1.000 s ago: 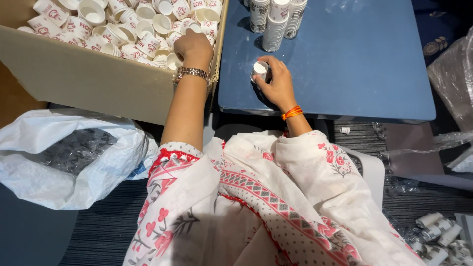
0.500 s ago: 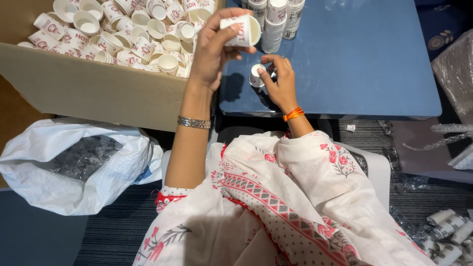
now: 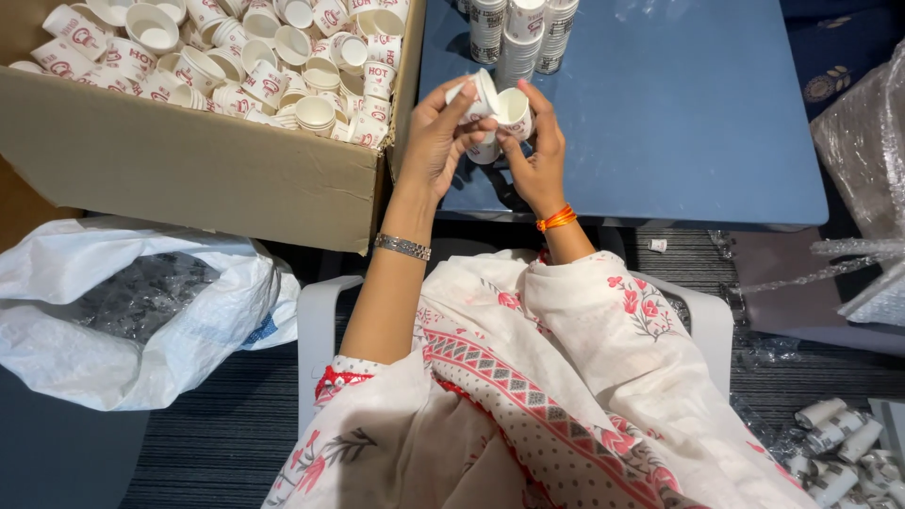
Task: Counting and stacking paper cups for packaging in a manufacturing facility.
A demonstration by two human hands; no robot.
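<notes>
1. The left hand (image 3: 436, 141) holds a small paper cup (image 3: 481, 94).
2. The right hand (image 3: 535, 155) holds another cup (image 3: 514, 111), touching it.
3. Both cups are above the blue table (image 3: 660, 123), beside the cardboard box (image 3: 207, 170).

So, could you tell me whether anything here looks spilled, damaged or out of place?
Nothing looks damaged. The cups in the box lie jumbled, while stacks stand upright on the table. A few wrapped stacks lie on the floor at lower right.

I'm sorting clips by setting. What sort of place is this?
Probably a small packing workspace: a cardboard box full of loose paper cups, stacked cups on a blue table, and a white sack on the floor.
</notes>
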